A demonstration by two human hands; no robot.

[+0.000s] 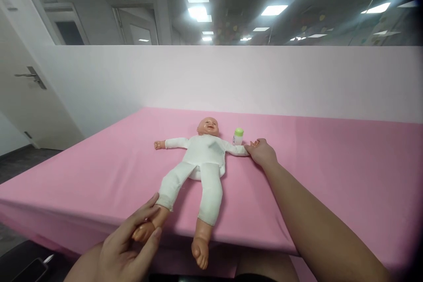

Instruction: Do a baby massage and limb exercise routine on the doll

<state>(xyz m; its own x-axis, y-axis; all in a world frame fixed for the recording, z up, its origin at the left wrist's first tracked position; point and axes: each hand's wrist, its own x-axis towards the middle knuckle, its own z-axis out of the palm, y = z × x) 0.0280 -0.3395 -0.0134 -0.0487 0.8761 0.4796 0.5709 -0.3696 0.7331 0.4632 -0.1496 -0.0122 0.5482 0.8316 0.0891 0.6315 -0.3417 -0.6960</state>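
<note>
A baby doll (pixel 205 152) with a white cloth body lies on its back on the pink-covered table, head away from me and feet over the front edge. My left hand (pixel 127 242) is around the doll's foot on the left side, thumb on one side of the ankle and fingers on the other. My right hand (pixel 262 152) is closed on the doll's wrist on the right side, and the doll's small fingers show past it. Just behind that arm stands a small bottle (pixel 238 136) with a green cap.
The pink cloth (pixel 337 176) covers the table, which meets a white wall (pixel 264 79) at the back. Above the wall is a wide glass pane (pixel 231 4) showing ceiling lights. A door (pixel 33 97) stands at left. A phone (pixel 31 269) with a white plug lies at lower left.
</note>
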